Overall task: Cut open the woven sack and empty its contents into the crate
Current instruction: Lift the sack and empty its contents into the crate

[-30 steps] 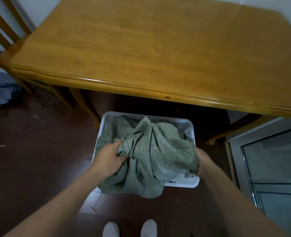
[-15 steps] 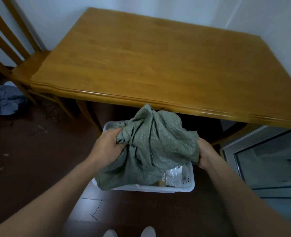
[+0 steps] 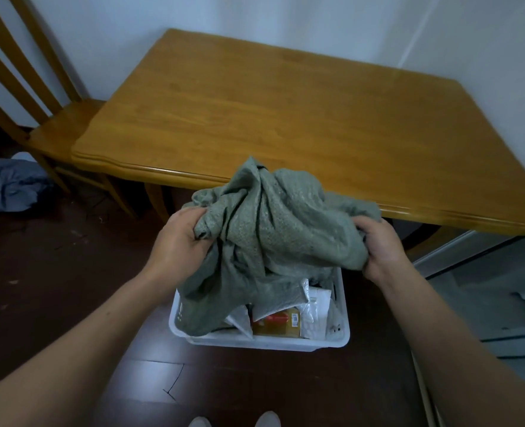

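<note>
The grey-green woven sack (image 3: 273, 229) is bunched up and held above the white plastic crate (image 3: 264, 342) on the floor. My left hand (image 3: 179, 238) grips its left side and my right hand (image 3: 378, 246) grips its right side. The sack's lower end drapes into the crate's left part. Inside the crate lie white and silver packets (image 3: 309, 306) and a yellow-orange box (image 3: 278, 323). The crate's far half is hidden behind the sack.
A wooden table (image 3: 285, 118) stands just beyond the crate, its front edge level with the sack's top. A wooden chair (image 3: 54, 131) is at the left, crumpled blue cloth (image 3: 7, 188) on the dark floor beside it. A glass-panelled frame (image 3: 486, 288) is at the right.
Both hands have lifted the sack up off the crate towards the table edge. The packets and box in the crate have come into view beneath it.
</note>
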{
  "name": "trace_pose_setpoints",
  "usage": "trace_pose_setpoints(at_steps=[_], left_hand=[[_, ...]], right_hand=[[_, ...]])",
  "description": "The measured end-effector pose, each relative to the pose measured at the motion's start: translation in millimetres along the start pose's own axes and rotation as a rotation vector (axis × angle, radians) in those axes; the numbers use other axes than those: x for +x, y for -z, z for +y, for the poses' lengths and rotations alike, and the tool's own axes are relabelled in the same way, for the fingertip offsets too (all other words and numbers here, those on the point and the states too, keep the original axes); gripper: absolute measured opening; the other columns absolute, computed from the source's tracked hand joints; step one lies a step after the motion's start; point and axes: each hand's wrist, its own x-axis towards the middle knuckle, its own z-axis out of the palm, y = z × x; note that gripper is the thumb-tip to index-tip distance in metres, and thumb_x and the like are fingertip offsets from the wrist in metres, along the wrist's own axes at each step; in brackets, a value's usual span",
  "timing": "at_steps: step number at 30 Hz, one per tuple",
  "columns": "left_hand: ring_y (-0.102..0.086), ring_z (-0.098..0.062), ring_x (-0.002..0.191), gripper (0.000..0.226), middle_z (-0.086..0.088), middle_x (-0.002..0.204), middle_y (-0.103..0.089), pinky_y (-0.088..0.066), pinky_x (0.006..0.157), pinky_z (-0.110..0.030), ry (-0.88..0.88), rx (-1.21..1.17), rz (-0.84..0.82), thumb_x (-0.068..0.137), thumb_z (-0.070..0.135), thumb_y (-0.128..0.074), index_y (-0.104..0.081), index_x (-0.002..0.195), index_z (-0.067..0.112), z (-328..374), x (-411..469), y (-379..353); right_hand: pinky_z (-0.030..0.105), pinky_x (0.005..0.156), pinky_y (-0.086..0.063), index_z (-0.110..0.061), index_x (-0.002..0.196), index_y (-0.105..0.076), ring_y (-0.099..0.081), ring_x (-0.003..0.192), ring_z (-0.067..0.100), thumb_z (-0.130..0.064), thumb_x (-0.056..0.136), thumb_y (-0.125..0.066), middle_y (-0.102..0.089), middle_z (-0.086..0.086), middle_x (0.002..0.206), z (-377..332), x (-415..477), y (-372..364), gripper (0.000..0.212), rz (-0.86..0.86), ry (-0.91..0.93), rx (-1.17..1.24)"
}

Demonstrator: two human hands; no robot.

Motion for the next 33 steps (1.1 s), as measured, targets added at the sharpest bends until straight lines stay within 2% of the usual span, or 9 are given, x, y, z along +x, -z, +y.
trace_pose_setpoints(at_steps=[5, 13, 16, 18, 22, 25, 27, 29, 33], left_hand=[[-0.041, -0.018, 0.131, 0.042, 0.008, 0.125, -0.058, -0.044, 0.101, -0.043, -0.064, 0.167, -0.159, 0.08, 0.015, -0.063, -0.059, 0.118, 0.034, -17, -11, 9], [-0.028, -0.003, 0.134, 0.041, 0.017, 0.128, -0.05, -0.029, 0.104, -0.017, -0.088, 0.314, -0.536, 0.085, 0.016, -0.056, -0.059, 0.124, 0.029, -62, -53, 2], [-0.018, 0.008, 0.125, 0.041, 0.025, 0.126, -0.045, -0.01, 0.093, 0.006, -0.14, 0.288, -0.647, 0.088, 0.013, -0.055, -0.058, 0.124, 0.032, -78, -64, -9], [-0.021, 0.008, 0.126, 0.036, 0.023, 0.127, -0.052, -0.009, 0.087, 0.012, -0.129, 0.257, -0.672, 0.088, 0.017, -0.055, -0.061, 0.121, 0.032, -85, -67, -16], [-0.025, 0.005, 0.132, 0.046, 0.027, 0.124, -0.056, -0.015, 0.097, 0.005, -0.193, 0.243, -0.698, 0.08, 0.05, -0.033, -0.061, 0.114, 0.037, -99, -68, -29], [-0.032, 0.002, 0.133, 0.028, 0.029, 0.119, -0.058, -0.027, 0.11, -0.014, -0.272, 0.269, -0.751, 0.087, 0.042, -0.042, -0.06, 0.107, 0.037, -105, -69, -37], [-0.039, -0.006, 0.132, 0.019, 0.026, 0.117, -0.06, -0.038, 0.107, -0.022, -0.333, 0.302, -0.755, 0.085, 0.035, -0.05, -0.06, 0.102, 0.035, -108, -72, -42], [-0.043, -0.01, 0.132, 0.02, 0.026, 0.119, -0.059, -0.047, 0.099, -0.025, -0.383, 0.325, -0.786, 0.082, 0.037, -0.054, -0.058, 0.101, 0.036, -110, -76, -47], [-0.053, -0.002, 0.121, 0.027, 0.035, 0.111, -0.06, -0.051, 0.075, -0.011, -0.476, 0.423, -0.767, 0.07, 0.041, -0.048, -0.06, 0.094, 0.042, -112, -80, -60]], right_hand=[[0.039, 0.08, -0.054, -0.006, 0.112, -0.063, -0.065, 0.094, 0.032, -0.007, 0.085, -0.062, -0.068, 0.019, 0.107, 36, -11, 6, 0.027, -0.077, -0.19, -0.305], [0.046, 0.082, -0.05, -0.01, 0.119, -0.058, -0.062, 0.091, 0.025, -0.029, 0.094, -0.056, -0.065, 0.01, 0.105, 106, -8, 25, 0.031, -0.056, -0.558, -0.286], [0.033, 0.066, -0.045, -0.015, 0.141, -0.039, -0.056, 0.115, 0.027, -0.038, 0.093, -0.055, -0.053, 0.009, 0.137, 125, 2, 9, 0.055, -0.077, -0.547, -0.442], [0.032, 0.078, -0.045, -0.019, 0.149, -0.025, -0.046, 0.13, 0.03, -0.04, 0.093, -0.054, -0.04, 0.008, 0.148, 140, 19, -3, 0.066, -0.118, -0.495, -0.516], [0.042, 0.109, -0.032, -0.027, 0.153, -0.009, -0.03, 0.141, 0.03, -0.046, 0.092, -0.053, -0.022, 0.005, 0.158, 168, 52, -36, 0.077, -0.235, -0.458, -0.596], [0.046, 0.113, -0.03, -0.027, 0.152, 0.009, -0.027, 0.143, 0.03, -0.05, 0.086, -0.059, -0.013, 0.004, 0.16, 187, 73, -61, 0.098, -0.195, -0.516, -0.571], [0.045, 0.109, -0.037, -0.029, 0.15, 0.016, -0.045, 0.132, 0.029, -0.048, 0.084, -0.063, -0.02, 0.004, 0.159, 201, 88, -70, 0.104, -0.196, -0.578, -0.544], [0.037, 0.099, -0.046, -0.03, 0.152, 0.008, -0.06, 0.108, 0.025, -0.039, 0.086, -0.065, -0.03, 0.006, 0.155, 214, 99, -75, 0.098, -0.22, -0.612, -0.545], [0.02, 0.069, -0.046, -0.009, 0.139, -0.043, -0.054, 0.082, 0.014, -0.012, 0.093, -0.057, -0.057, 0.007, 0.117, 235, 109, -81, 0.048, -0.279, -0.679, -0.584]])
